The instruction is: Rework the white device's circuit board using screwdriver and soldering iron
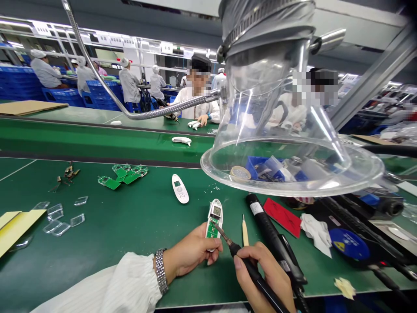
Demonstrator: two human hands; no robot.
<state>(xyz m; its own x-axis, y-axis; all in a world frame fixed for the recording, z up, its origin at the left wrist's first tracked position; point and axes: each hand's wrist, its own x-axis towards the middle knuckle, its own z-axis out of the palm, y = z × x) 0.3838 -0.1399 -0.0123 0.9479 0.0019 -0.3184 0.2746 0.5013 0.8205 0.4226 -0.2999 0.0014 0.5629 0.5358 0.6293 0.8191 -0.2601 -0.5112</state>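
My left hand [192, 252] grips a white handheld device [213, 219] with its casing open, showing a small LCD and a green circuit board. My right hand [263, 274] holds a black soldering iron [250, 271] like a pen. Its metal tip touches or nearly touches the circuit board; I cannot tell which. A metal wristwatch [160, 270] sits on my left wrist. A white front cover [180, 188] lies on the green mat [130, 278] beyond my hands.
A transparent fume hood [293, 161] hangs above the mat's right side. Green circuit boards [122, 174], transparent plastic pieces [58, 219], a black tool [270, 230] and a white cloth [316, 232] lie around. A conveyor belt [97, 139] runs behind, with a co-worker [195, 95] beyond it.
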